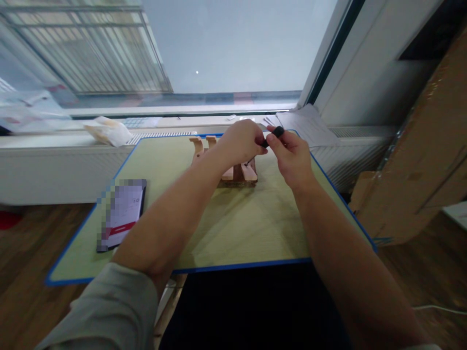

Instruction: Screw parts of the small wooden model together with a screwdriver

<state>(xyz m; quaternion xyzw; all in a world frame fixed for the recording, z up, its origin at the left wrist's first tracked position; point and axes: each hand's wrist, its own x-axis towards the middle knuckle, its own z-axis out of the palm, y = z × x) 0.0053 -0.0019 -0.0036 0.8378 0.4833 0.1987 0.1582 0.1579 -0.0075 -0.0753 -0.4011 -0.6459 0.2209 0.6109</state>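
A black-handled screwdriver [278,131] slants between my hands. Its thin shaft runs down and left towards a small wooden assembly [250,172]. My right hand [295,159] is closed round the handle's upper end, thumb and fingers pinching it. The fingers of my left hand [243,140] are closed on the lower part of the tool. The assembly has a dark brown base and pale wooden pieces, two of them curved uprights on the left. My left hand and forearm cover part of it, and whether the tip touches it I cannot tell.
The light table [233,228] has a blue edge. A tablet-like device [126,214], partly blurred out, lies on its left. Behind stands a windowsill with a crumpled plastic bag [108,130] and papers [304,124]. A large cardboard box [412,146] rises on the right.
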